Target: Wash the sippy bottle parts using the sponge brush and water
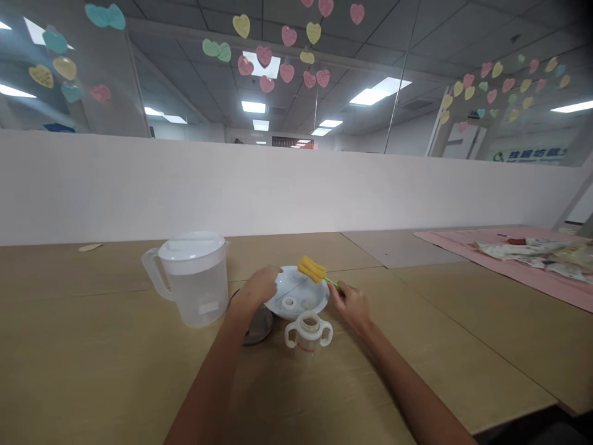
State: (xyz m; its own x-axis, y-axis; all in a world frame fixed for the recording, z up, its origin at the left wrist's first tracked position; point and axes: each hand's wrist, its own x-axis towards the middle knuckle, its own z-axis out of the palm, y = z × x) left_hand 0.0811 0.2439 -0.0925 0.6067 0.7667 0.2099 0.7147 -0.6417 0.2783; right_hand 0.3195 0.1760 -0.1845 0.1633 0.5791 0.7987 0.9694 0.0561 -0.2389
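Nearest the camera, two bare forearms are seen reaching in over the brown desk. At the left, a translucent white jug is topped with a lid, its handle turned leftward. Beside it, a round grey object is partly hidden by the left forearm. The left hand is placed at the left rim of a white bowl; whether its fingers are closed on the rim cannot be told. In the bowl, a white ring is seen. On the near side, a two-handled bottle is stood upright, uncapped. A yellow sponge brush is gripped by its green handle in the fingers of the right hand, its head held over the bowl. At far right, a pink cloth is spread, with crumpled material laid on it.
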